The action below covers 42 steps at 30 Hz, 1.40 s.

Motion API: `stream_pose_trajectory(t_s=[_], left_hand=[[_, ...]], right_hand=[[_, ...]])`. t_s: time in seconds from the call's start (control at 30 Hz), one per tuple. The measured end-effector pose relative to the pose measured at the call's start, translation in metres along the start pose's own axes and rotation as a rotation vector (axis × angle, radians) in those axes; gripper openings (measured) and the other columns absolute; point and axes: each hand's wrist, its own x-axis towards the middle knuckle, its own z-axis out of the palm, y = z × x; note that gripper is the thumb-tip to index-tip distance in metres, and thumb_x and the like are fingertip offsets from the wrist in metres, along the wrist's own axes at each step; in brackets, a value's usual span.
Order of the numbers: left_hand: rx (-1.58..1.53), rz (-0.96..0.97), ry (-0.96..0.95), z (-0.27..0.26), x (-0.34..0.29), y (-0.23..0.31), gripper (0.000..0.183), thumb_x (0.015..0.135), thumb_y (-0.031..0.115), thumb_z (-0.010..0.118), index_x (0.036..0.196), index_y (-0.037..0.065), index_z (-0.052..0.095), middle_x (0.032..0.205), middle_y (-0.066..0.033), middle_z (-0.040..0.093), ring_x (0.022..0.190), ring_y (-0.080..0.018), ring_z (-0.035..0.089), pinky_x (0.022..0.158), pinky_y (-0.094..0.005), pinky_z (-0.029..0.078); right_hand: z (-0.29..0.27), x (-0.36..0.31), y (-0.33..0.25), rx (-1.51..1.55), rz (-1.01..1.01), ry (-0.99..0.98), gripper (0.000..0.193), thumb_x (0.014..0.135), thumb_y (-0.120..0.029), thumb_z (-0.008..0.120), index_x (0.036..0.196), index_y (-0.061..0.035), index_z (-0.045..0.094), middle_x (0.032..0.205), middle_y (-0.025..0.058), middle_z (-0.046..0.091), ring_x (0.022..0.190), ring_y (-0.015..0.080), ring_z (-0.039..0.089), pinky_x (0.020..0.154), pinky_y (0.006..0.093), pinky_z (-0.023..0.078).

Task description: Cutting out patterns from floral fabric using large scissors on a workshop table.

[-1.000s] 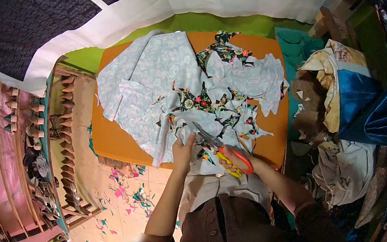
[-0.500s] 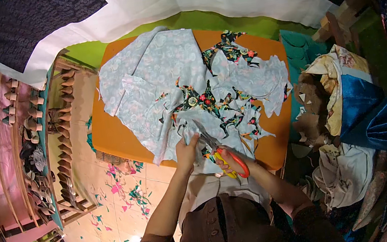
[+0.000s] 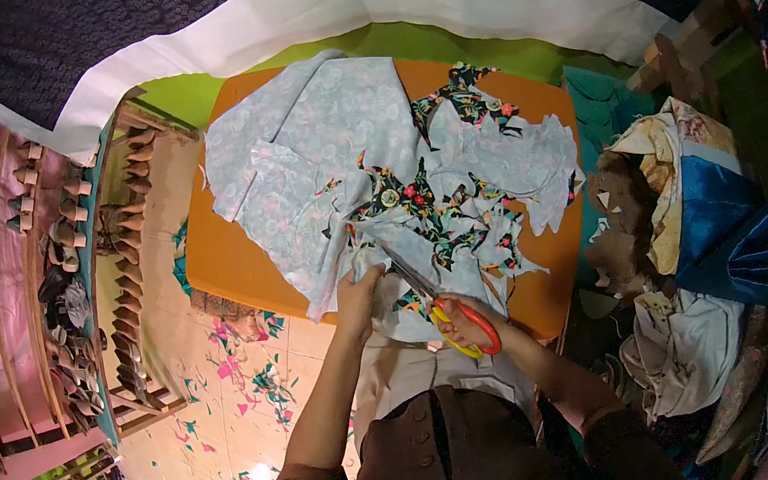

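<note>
On tabletop [image 3: 542, 300], ragged floral cloth [image 3: 396, 188]

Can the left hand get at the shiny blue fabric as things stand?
Probably not easily: the left hand holds pale cloth, and the scissors in the right hand lie between it and the blue fabric.

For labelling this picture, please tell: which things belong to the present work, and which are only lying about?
In use:
Metal scissors with red-and-yellow handles, in right hand
Pale-backed black floral fabric, in left hand
Orange tabletop

Seemingly lying about:
Pink and teal floor scraps
Shiny blue cloth
</note>
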Motion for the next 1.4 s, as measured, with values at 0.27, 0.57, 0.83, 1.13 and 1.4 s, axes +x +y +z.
stream_pose_trajectory(t_s=[0.27, 0.57, 0.83, 1.13, 1.4], left_hand=[[0.078, 0.048, -0.061, 0.012, -0.010, -0.003, 0.024, 0.071, 0.016, 0.059, 0.089, 0.000, 0.055, 0.079, -0.0048, 0.057, 0.066, -0.0123, 0.052, 0.059, -0.0237, 0.041], [0.007, 0.068, -0.075, 0.016, -0.021, 0.010, 0.027, 0.071, 0.019, 0.062, 0.090, 0.001, 0.055, 0.080, -0.0047, 0.058, 0.067, -0.0117, 0.053, 0.060, -0.0232, 0.042], [0.012, 0.118, -0.020, 0.025, -0.025, 0.013, 0.022, 0.072, 0.018, 0.060, 0.086, 0.000, 0.056, 0.075, -0.0033, 0.057, 0.062, -0.0098, 0.051, 0.056, -0.0232, 0.041], [-0.031, 0.091, -0.022, 0.033, -0.028, 0.023, 0.016, 0.072, 0.015, 0.057, 0.081, 0.001, 0.056, 0.066, -0.0003, 0.053, 0.054, -0.0075, 0.047, 0.048, -0.0210, 0.038], [-0.026, 0.118, -0.032, 0.030, -0.020, 0.028, 0.016, 0.071, 0.014, 0.056, 0.082, 0.002, 0.055, 0.065, -0.0004, 0.053, 0.052, -0.0081, 0.048, 0.046, -0.0224, 0.039]], right_hand=[[0.019, 0.000, 0.005, -0.190, -0.202, 0.060, 0.065, 0.067, -0.062, 0.046, 0.106, -0.0114, 0.036, 0.071, -0.0017, 0.035, 0.052, 0.0033, 0.031, 0.042, 0.0154, 0.028], [0.019, -0.014, -0.012, -0.278, -0.170, 0.017, 0.063, 0.068, -0.061, 0.046, 0.106, -0.0116, 0.034, 0.072, -0.0022, 0.033, 0.054, 0.0028, 0.030, 0.045, 0.0142, 0.027], [0.009, -0.003, -0.004, -0.567, -0.360, 0.071, 0.064, 0.068, -0.061, 0.049, 0.106, -0.0105, 0.035, 0.072, -0.0027, 0.035, 0.056, 0.0028, 0.032, 0.045, 0.0135, 0.027], [0.010, 0.005, -0.006, -0.677, -0.413, 0.209, 0.063, 0.065, -0.060, 0.052, 0.103, -0.0115, 0.039, 0.070, -0.0041, 0.036, 0.051, 0.0029, 0.032, 0.043, 0.0140, 0.026], [0.033, -0.016, -0.017, -0.177, -0.174, 0.154, 0.064, 0.064, -0.065, 0.047, 0.097, -0.0114, 0.043, 0.063, -0.0035, 0.035, 0.047, 0.0034, 0.029, 0.041, 0.0153, 0.025]])
